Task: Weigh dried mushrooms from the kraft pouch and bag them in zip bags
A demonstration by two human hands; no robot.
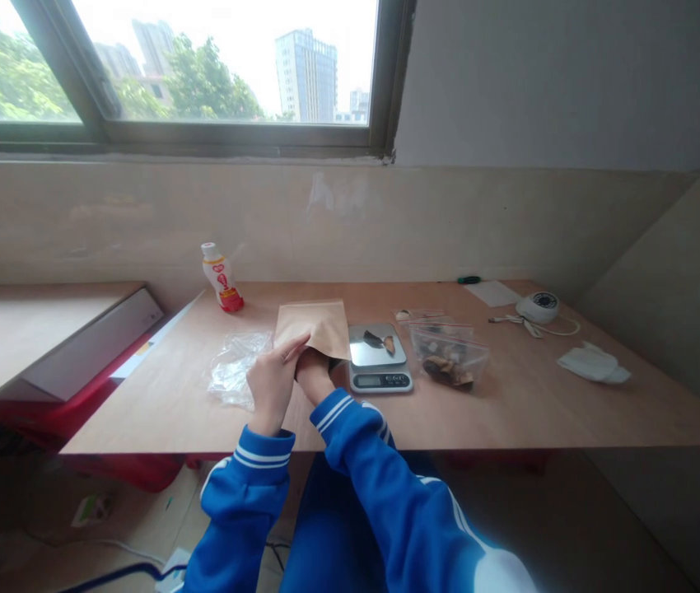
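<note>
A flat brown kraft paper bag (313,323) is in front of me, its mouth turned toward me. My left hand (271,383) is closed on the bag's near left edge, thumb on top. At the mouth of the bag, my right hand (314,371) reaches in under the upper layer, and its fingers are hidden there. Right beside the bag stands a kitchen scale (380,381) with a dark piece (373,338) and a brown piece (389,344), seemingly dried, on its plate. Crumpled clear plastic (232,371) lies left of my left hand.
Several zip bags (449,350) with brown pieces lie right of the scale. Farther right are a white dome camera (537,307) with cables, white paper (492,293), a green-handled tool (469,280) and a folded white item (594,363). A drink bottle (221,278) stands back left.
</note>
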